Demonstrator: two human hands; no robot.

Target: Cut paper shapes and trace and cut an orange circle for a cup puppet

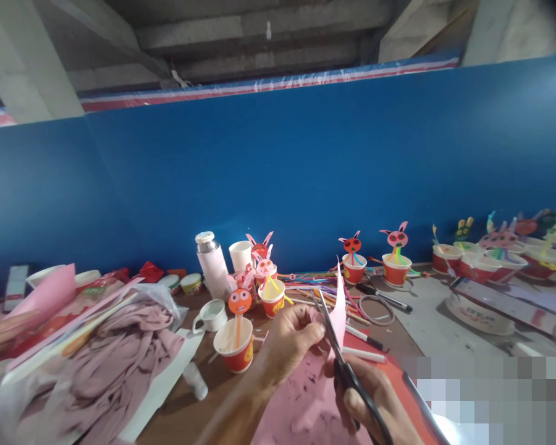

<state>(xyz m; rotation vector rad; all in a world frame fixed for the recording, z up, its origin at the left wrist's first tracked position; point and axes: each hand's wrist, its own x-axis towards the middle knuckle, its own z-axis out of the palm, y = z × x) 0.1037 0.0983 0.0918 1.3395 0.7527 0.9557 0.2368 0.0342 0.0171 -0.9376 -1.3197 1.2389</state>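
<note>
My left hand pinches a small piece of pink paper and holds it upright over the table. My right hand grips black-handled scissors. Their blades point up and away, lying against the pink paper. A larger pink sheet with dark specks lies under both hands, on top of a red sheet.
Red paper cups with paper animal faces on straws stand across the table, more at far right. A white flask, white mug, markers, a glue bottle and pink cloth lie around. Another person's hand is at the left.
</note>
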